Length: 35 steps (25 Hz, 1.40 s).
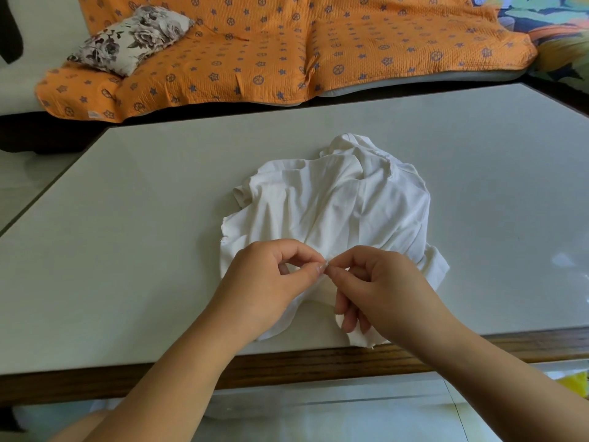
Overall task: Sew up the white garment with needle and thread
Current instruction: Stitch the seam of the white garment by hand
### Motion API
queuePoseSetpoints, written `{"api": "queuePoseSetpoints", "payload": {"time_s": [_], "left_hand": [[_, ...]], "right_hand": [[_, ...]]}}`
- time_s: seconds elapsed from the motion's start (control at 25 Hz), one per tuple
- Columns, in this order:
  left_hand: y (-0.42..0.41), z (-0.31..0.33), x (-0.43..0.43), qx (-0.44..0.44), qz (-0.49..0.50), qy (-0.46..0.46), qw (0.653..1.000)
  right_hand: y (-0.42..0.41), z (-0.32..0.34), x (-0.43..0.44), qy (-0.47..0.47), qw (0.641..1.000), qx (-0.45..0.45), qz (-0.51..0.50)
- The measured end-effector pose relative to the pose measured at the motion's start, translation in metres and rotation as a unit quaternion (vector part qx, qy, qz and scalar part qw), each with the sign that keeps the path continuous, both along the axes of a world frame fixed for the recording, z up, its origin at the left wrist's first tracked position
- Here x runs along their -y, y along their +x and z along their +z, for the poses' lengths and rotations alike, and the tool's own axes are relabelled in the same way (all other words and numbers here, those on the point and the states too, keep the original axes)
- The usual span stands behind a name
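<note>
View: head camera, looking forward and down over both forearms.

White garment [334, 202]: crumpled in a loose heap on the table, about midway between left and right, reaching from mid-depth to the near edge, with the near hem partly hidden under both hands.

Table [143, 218]: pale grey and smooth on top, with a dark wooden strip [318, 362] along the near side.

Left hand [271, 279]: above the near left part of the garment, narrow, thumb and forefinger pinched tip to tip, remaining fingers curled in below.

Right hand [382, 291]: above the near right part of the garment, also narrow, thumb and forefinger pinched, other 3 fingers loosely bent and pointing down toward the cloth.

Tiny grey thing [326, 265]: caught where the 2 pinches meet, just above the fabric, too small to tell whether needle, thread or both.

Contact with the cloth: cannot tell whether the fingertips also hold a fold of fabric.

Sofa cover [287, 59]: orange with small blue motifs, spread over a couch beyond the far edge of the table.

Cushion [134, 36]: floral, grey and cream, lying on the far left of the couch.

Patterned fabric [557, 27]: multicoloured, at the far right corner.

Floor [350, 409]: pale tiles, nearest the camera, below the table edge.
</note>
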<state>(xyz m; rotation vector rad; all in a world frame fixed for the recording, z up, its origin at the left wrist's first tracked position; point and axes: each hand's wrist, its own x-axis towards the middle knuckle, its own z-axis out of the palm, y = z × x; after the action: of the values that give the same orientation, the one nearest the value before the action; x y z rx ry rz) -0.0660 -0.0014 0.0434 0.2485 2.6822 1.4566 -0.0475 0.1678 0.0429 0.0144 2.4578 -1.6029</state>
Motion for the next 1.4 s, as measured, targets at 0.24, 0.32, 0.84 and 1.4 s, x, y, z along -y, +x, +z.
{"api": "queuePoseSetpoints", "payload": {"time_s": [0.24,0.32,0.84,1.4], "left_hand": [[0.0,0.0,-0.004,0.018,0.014,0.027,0.999],[0.002,-0.001,-0.007,0.011,0.003,0.021,1.0],[0.001,-0.004,-0.005,-0.011,0.003,0.001,1.0],[0.001,0.002,0.002,0.096,0.003,0.055,0.994]], "right_hand": [[-0.001,-0.001,0.001,-0.084,0.996,0.022,-0.021],[-0.001,0.0,0.002,-0.117,0.992,0.033,-0.033],[-0.016,0.006,-0.006,-0.046,0.992,-0.046,-0.107],[-0.035,0.018,-0.022,-0.301,0.946,-0.048,-0.112]]}}
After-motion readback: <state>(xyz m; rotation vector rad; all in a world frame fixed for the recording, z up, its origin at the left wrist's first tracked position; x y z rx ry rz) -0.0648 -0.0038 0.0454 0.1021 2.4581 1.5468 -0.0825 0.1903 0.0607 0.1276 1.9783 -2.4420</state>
